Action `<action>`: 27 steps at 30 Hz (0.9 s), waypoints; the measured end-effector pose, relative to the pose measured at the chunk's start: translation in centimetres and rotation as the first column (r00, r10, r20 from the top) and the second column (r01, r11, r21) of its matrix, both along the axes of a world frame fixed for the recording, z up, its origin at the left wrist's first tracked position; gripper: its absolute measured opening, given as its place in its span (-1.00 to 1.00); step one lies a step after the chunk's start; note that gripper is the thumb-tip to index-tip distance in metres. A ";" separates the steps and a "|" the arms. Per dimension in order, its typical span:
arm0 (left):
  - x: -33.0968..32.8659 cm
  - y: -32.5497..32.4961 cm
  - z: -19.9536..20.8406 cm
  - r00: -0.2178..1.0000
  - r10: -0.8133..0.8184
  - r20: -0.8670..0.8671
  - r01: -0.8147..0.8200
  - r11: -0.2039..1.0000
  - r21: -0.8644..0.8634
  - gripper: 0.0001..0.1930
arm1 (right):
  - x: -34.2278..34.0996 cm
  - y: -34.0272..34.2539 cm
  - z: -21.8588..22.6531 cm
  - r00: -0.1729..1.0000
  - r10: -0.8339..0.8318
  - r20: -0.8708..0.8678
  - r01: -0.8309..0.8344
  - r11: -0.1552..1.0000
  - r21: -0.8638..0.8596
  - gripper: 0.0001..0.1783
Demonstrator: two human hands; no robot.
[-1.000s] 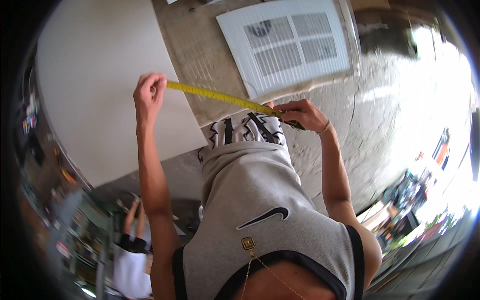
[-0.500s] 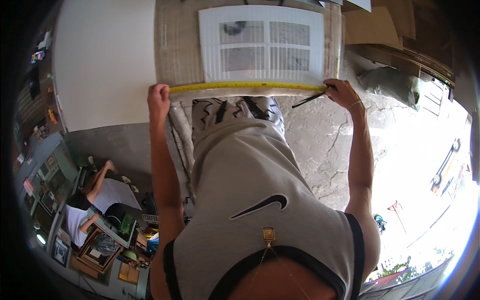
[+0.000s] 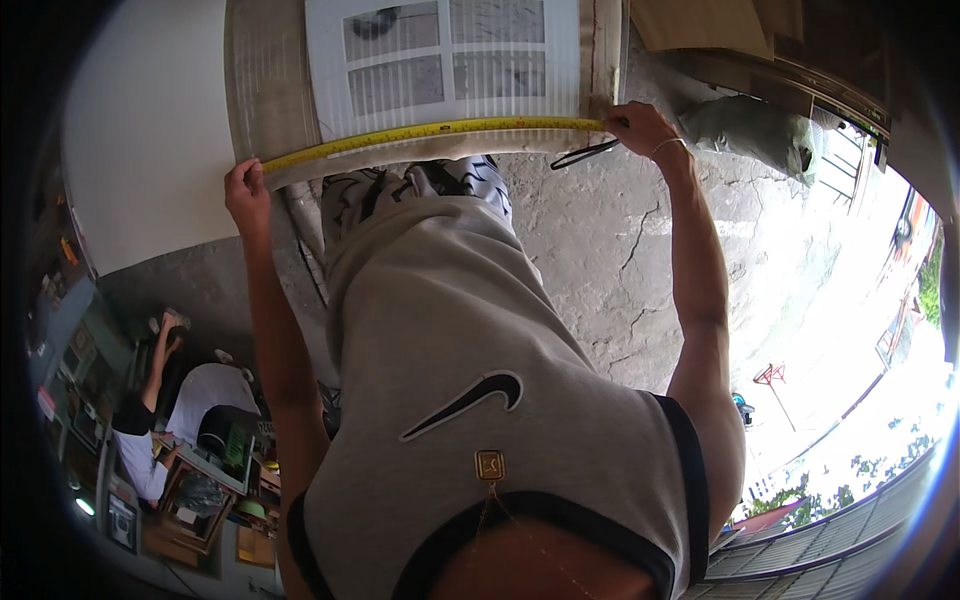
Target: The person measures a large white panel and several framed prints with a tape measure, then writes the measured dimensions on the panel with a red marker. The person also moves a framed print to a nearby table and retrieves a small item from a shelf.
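A yellow tape measure (image 3: 440, 129) is stretched along the near edge of a work surface. Its left end is pinched in the closed fingers of my left hand (image 3: 248, 197), beside a large white board. At the other end my right hand (image 3: 642, 130) closes round the tape; the case is hidden in it. A black strap (image 3: 585, 153) dangles from that hand. Just beyond the tape lies a white ribbed sheet (image 3: 330, 70) with four grey rectangular panes. Under it is a brownish covered table (image 3: 268, 75), with a pale rolled edge nearest me.
The white board (image 3: 150, 140) stretches along the left. A grey-green sack (image 3: 755, 135) sits on the cracked concrete floor (image 3: 590, 260) at right, below stacked brown boards (image 3: 700, 22). Another person (image 3: 140, 440) is at the lower left near a cluttered bench with wooden frames (image 3: 195, 510).
The whole view has shifted, so table, sheet and hands appear farther left and higher. The tape now slants more, its right end higher. Both hands keep hold of it.
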State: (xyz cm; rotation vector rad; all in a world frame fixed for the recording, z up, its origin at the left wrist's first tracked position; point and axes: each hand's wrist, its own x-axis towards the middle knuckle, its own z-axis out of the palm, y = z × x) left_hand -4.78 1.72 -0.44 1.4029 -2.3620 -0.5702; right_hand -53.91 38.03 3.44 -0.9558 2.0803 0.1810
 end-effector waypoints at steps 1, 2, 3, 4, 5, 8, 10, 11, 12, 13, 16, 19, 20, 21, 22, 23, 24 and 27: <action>-0.2 0.1 0.0 1.000 0.005 -0.006 -0.005 1.000 -0.001 -0.85 | -0.2 0.0 -0.2 1.000 0.002 -0.005 -0.002 1.000 -0.001 -0.73; -0.3 0.1 0.0 1.000 0.009 -0.012 -0.009 1.000 -0.003 -0.85 | -0.3 0.1 -0.4 1.000 0.004 -0.009 -0.004 1.000 -0.002 -0.73; -0.2 0.2 0.0 1.000 0.015 -0.016 -0.016 1.000 -0.004 -0.85 | -0.3 0.2 -0.5 1.000 0.008 -0.012 -0.008 1.000 -0.004 -0.73; -0.1 0.3 -0.2 0.999 0.022 -0.031 -0.022 1.000 -0.006 -0.85 | -0.3 0.3 -0.4 1.000 0.001 -0.009 -0.001 1.000 -0.020 -0.73; 0.0 0.3 -0.3 0.999 0.028 -0.045 -0.029 1.000 -0.008 -0.84 | -0.3 0.3 -0.3 1.000 -0.006 -0.006 0.005 0.999 -0.036 -0.73; 0.1 0.5 -0.6 0.996 0.048 -0.075 -0.049 0.999 -0.011 -0.84 | -0.2 0.5 0.4 0.999 -0.051 0.006 0.051 0.998 -0.033 -0.74; -0.1 0.6 -0.6 0.995 0.050 -0.085 -0.052 0.999 -0.017 -0.83 | -0.1 0.6 0.8 0.996 -0.082 0.019 0.083 0.996 -0.028 -0.74; -0.1 0.6 -0.6 0.995 0.046 -0.088 -0.048 0.999 -0.019 -0.83 | -0.1 0.6 1.0 0.995 -0.094 0.025 0.095 0.995 -0.031 -0.73; -0.2 0.6 -0.5 0.995 0.040 -0.091 -0.042 0.999 -0.023 -0.83 | 0.0 0.7 1.1 0.994 -0.107 0.033 0.108 0.994 -0.035 -0.73; -0.1 0.5 -0.6 0.993 0.044 -0.111 -0.046 0.999 -0.010 -0.83 | -0.2 1.0 0.9 0.993 -0.110 0.039 0.111 0.993 -0.037 -0.73; 0.3 0.3 -1.1 0.987 0.055 -0.152 -0.053 0.998 0.018 -0.83 | -1.0 1.8 0.4 0.994 -0.101 0.045 0.103 0.994 -0.035 -0.72; 0.5 0.1 -1.2 0.987 0.060 -0.149 -0.057 0.998 0.025 -0.83 | -1.8 1.8 1.1 0.997 -0.065 0.047 0.066 0.998 -0.011 -0.72; 0.6 0.1 -1.2 0.988 0.061 -0.144 -0.057 0.998 0.030 -0.83 | -2.0 1.7 1.4 0.996 -0.061 0.062 0.061 0.998 0.001 -0.72; 0.5 0.0 -1.2 0.988 0.062 -0.142 -0.057 0.998 0.037 -0.83 | -2.1 1.8 1.5 0.996 -0.057 0.074 0.057 0.998 0.014 -0.72; 0.4 0.1 -1.2 0.986 0.069 -0.149 -0.063 0.997 0.046 -0.82 | -2.2 2.1 1.2 0.994 -0.075 0.081 0.074 0.997 0.017 -0.72; 0.4 0.1 -1.2 0.985 0.076 -0.156 -0.069 0.996 0.054 -0.82 | -2.4 2.5 0.7 0.992 -0.092 0.088 0.090 0.996 0.020 -0.72; 0.3 0.2 -1.2 0.983 0.084 -0.163 -0.074 0.995 0.063 -0.81 | -2.6 2.8 0.3 0.990 -0.109 0.094 0.107 0.994 0.023 -0.71; -0.1 0.2 -1.0 0.962 0.156 -0.223 -0.127 0.982 0.140 -0.77 | -2.8 3.3 -0.3 0.988 -0.111 0.105 0.111 0.994 0.001 -0.72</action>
